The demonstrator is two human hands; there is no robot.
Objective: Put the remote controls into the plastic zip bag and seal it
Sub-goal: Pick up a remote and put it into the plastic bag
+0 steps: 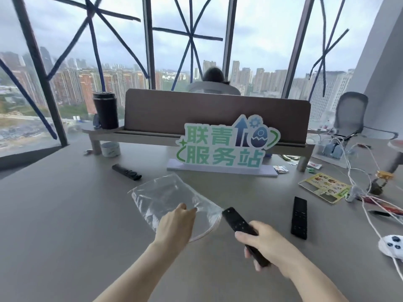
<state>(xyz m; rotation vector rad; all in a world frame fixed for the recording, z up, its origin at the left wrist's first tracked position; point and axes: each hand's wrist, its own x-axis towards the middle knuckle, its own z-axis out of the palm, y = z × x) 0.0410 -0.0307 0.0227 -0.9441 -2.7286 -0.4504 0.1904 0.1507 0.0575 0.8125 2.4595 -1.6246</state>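
At lower centre of the frame, the right hand (pixel 265 243) is clamped round a black remote (pixel 238 224), its long axis aimed up-left, tip just beside the zip bag (pixel 168 197) edge. The left hand (pixel 177 223) pinches that edge. Two remotes lie on the surface (pixel 65 214): one (pixel 299 217) right, another (pixel 126 172) upper left.

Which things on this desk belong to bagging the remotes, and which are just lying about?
For the job: zip bag under the left hand; remote in the right hand; remote on the right; far remote.

Lying about: tumbler, tape roll, sign, sticker sheet, cables, white controller.
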